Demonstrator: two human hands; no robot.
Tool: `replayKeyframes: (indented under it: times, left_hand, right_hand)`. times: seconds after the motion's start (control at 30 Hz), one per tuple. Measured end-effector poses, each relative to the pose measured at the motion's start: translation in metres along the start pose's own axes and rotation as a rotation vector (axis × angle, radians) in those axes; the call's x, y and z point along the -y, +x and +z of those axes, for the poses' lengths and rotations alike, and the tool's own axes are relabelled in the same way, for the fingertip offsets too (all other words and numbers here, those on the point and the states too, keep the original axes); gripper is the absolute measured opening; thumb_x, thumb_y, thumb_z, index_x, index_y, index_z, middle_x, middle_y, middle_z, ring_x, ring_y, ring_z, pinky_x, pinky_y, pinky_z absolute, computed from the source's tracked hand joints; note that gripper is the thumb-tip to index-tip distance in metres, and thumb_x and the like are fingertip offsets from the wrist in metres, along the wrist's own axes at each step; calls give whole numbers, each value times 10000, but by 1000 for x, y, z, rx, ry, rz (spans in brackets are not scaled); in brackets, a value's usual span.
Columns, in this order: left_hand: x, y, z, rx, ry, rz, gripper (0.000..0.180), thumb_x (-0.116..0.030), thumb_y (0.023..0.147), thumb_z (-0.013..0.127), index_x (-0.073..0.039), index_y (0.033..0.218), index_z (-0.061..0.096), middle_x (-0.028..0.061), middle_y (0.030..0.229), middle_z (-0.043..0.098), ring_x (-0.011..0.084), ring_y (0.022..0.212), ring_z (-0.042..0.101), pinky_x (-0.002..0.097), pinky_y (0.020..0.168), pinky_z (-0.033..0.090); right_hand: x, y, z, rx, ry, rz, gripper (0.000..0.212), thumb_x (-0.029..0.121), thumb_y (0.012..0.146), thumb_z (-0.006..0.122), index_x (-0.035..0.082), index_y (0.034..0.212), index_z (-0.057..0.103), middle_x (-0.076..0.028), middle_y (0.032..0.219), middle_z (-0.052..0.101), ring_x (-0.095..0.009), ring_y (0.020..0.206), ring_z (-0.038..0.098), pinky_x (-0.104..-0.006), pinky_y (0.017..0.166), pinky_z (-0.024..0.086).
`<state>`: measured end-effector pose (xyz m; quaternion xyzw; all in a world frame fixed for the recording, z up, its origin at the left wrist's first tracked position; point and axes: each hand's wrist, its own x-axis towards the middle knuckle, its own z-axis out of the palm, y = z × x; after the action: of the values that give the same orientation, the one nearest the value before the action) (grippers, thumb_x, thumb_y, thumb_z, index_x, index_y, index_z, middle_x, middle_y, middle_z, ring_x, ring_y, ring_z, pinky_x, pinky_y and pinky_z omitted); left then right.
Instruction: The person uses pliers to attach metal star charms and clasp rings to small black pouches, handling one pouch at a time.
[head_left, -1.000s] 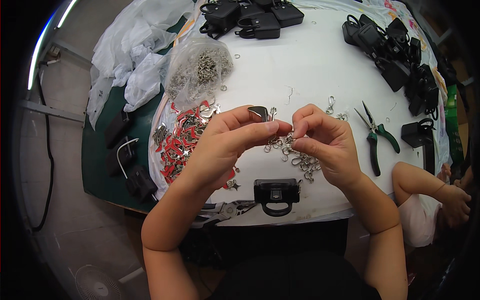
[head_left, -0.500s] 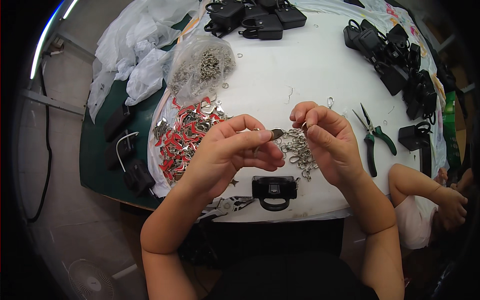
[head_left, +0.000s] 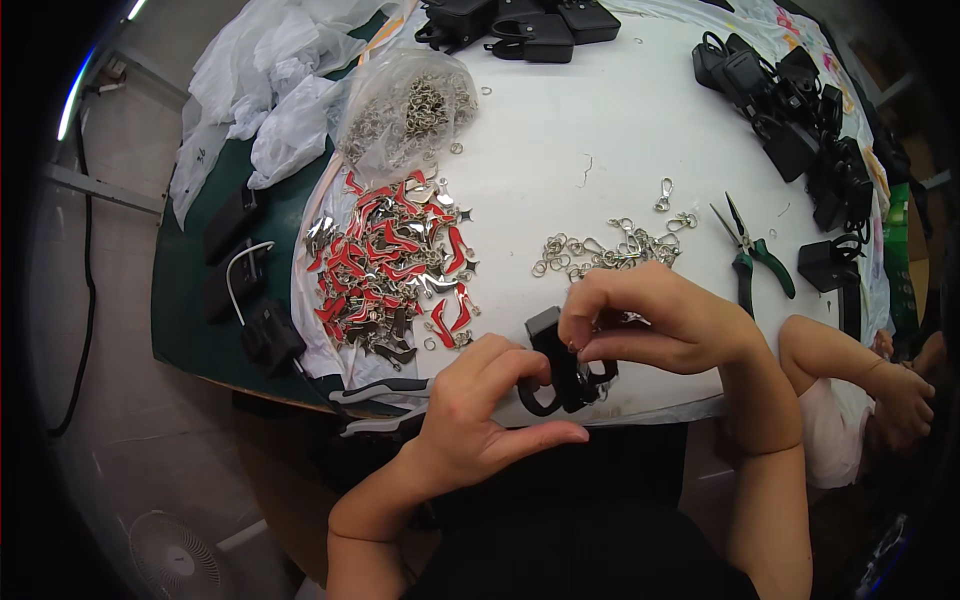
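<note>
A black miniature handbag (head_left: 556,350) sits tilted at the near edge of the table, its loop handle toward me. My left hand (head_left: 480,405) has its fingers curled at the bag's handle while the thumb stretches out to the right. Over the top of the bag, my right hand (head_left: 660,325) pinches thumb and forefinger together; a small metallic bit shows by the fingers, too hidden to name. Beyond the right hand lies a loose heap of silver swivel clasps and rings (head_left: 600,250). A single swivel clasp (head_left: 664,195) is apart from it.
Red shoe-shaped metal charms (head_left: 385,265) spread at left, below a clear bag of metal rings (head_left: 410,110). Grey-handled pliers (head_left: 380,392) lie beside my left wrist, green-handled needle-nose pliers (head_left: 745,260) at right. Black mini bags (head_left: 770,110) pile far right; another person's arm (head_left: 835,360) is near.
Both hands have come down toward me onto the mini handbag, which has turned and tilted. The dark piece seen in my left fingers no longer shows there.
</note>
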<state>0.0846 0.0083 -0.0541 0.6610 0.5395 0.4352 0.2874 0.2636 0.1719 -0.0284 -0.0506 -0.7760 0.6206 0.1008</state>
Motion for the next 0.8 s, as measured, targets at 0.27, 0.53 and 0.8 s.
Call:
replayKeyframes:
  times: [0.27,0.53,0.8]
  left_hand:
    - [3,1,22,-418,-437,-127,213,54,859,699,56,1067,653,122,1002,696,156,861,679,261,775,539]
    - [12,4,27,-274,-405,-201,238,19,852,713,48,1088,693,132,983,731,159,865,693,264,782,536]
    - [14,7,25,-225,-385,-112,250,6,833,736,35,1079,699,144,930,726,185,800,689,275,714,527]
  right_hand:
    - [10,-45,52,-332,352,52,115,6,894,691,-8,984,620,-59,878,692,-110,765,654,-247,691,528]
    - [8,-37,51,-542,-10,121,93,12,795,780,31,856,712,-34,906,593,-69,719,538,-215,579,434]
    - [-7,-19,38,-493,118,125,110,2,791,777,31,878,715,-41,896,622,-71,752,566,-200,578,438]
